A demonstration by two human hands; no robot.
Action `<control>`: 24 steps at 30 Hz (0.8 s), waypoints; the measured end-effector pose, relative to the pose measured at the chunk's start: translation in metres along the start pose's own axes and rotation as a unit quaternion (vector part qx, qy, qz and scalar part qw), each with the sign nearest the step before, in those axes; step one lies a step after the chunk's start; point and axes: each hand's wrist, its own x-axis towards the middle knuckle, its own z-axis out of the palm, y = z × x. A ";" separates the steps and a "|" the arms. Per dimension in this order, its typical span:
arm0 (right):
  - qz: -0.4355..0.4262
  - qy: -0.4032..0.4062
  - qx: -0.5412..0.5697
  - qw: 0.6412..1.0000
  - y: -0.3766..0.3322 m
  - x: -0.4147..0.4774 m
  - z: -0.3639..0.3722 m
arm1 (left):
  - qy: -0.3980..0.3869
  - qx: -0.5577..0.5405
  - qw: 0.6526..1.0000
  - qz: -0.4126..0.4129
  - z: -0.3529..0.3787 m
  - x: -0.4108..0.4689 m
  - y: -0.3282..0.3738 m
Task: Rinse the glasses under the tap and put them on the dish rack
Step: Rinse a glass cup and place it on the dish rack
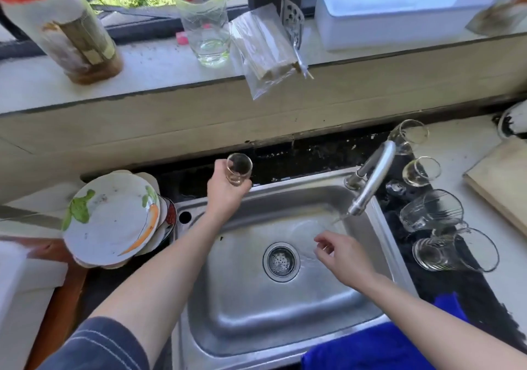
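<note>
**Glass held clear of the stream, tap running**

Glass is in the left hand (225, 191) only. Its fingers wrap the lower part of a small glass (239, 170), held upright over the far left corner of the sink (256, 312), away from the water. That placing reads as a carry toward the left side, where a stack of plates (111, 221) leans; a dish rack as such cannot be made out there. The right hand (338, 251) hangs low in the basin, just under the thin stream from the tap (375, 174), fingers loosely curled and holding nothing — likely rinsing itself or ready for the next piece. More glasses (430, 211) lie and stand on the bench (467, 156) to the right of the sink, near the right hand and well apart from the left. The held glass is across the basin from the right hand — well apart.
</note>
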 end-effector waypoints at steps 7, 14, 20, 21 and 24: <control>0.045 0.034 0.046 0.997 0.038 -0.001 -0.030 | -0.207 0.098 0.973 0.035 0.069 -0.071 0.012; 0.044 0.031 0.172 0.984 0.047 0.024 -0.063 | -0.274 0.130 0.953 0.006 0.119 -0.098 0.016; 0.081 -0.100 0.231 0.965 0.038 0.042 -0.077 | -0.291 0.071 0.953 -0.045 0.133 -0.105 0.021; 0.087 -0.109 0.231 0.963 0.038 0.043 -0.078 | -0.296 0.044 0.952 -0.062 0.133 -0.106 0.022; 0.100 -0.124 0.218 0.963 0.037 0.048 -0.079 | -0.294 -0.027 0.948 -0.122 0.130 -0.111 0.021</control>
